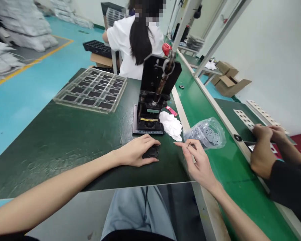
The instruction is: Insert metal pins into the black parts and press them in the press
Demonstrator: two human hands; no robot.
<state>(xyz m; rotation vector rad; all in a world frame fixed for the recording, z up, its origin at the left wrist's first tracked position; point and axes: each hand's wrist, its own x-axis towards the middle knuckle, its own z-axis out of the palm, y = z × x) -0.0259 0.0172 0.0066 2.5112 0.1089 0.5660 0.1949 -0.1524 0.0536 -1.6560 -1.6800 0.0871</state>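
Black part: a small, round, dark piece lying flat on the mat, just in front of the press.
How it may feel: it looks hard, smooth and light. It could slide on the mat. I think the best place to grab it is by its round edge, with the thumb on one side and a finger on the other.
Left hand: the left hand lies low on the mat with the palm down. The arm is stretched across from the left. The fingers are close together and curl over the far side of the black part. The thumb is on its near side, so the part sits between them.
Thin bit: a tiny, stick-like thing. It is too small to tell what it is. It looks very light and easy to drop.
Right hand: the right hand is held just above the mat edge. The thumb and first finger pinch the thin bit. The other fingers are loosely bent.
Nearby: a white cloth and a clear bag of small parts.
Far left: a clear tray.
Right side: another person's hands, close together.
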